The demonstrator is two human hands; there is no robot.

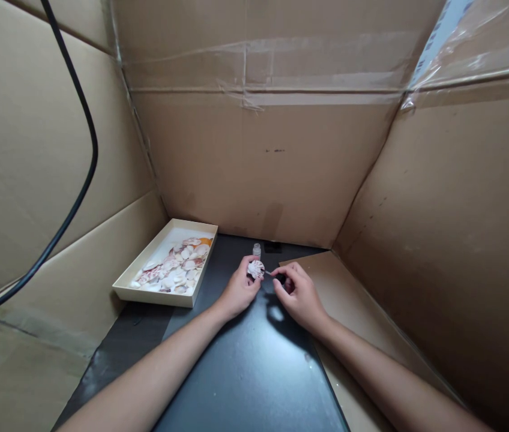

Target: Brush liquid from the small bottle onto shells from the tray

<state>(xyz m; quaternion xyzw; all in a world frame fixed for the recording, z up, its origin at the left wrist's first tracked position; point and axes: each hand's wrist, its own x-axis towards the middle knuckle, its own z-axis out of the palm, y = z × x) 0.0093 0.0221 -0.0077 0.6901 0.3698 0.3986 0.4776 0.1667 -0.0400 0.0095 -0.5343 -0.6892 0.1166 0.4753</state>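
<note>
My left hand (pixel 239 288) is closed around the edges of a fan-shaped scallop shell (pixel 255 269), white with brownish-purple markings. Pinched between the fingertips of my right hand (pixel 298 293) is a thin, light-coloured tool (pixel 269 273), its tip at the right edge of the shell. Whether the tip touches the shell, and what kind of tool it is, I cannot tell. Something dark shows under the right fingers, partly hidden. Just behind the left fingertips stands a small see-through bottle (pixel 257 248). Both hands are above the dark tabletop (pixel 236 372).
A shallow cream box (pixel 155 295) at the left holds many shells (pixel 182 264) and something orange. Cardboard walls (pixel 254 168) enclose the back and sides. A flat cardboard sheet (pixel 326 270) lies at the right. A black cable (pixel 95 138) hangs at the left. A small black object (pixel 273 246) lies near the back wall.
</note>
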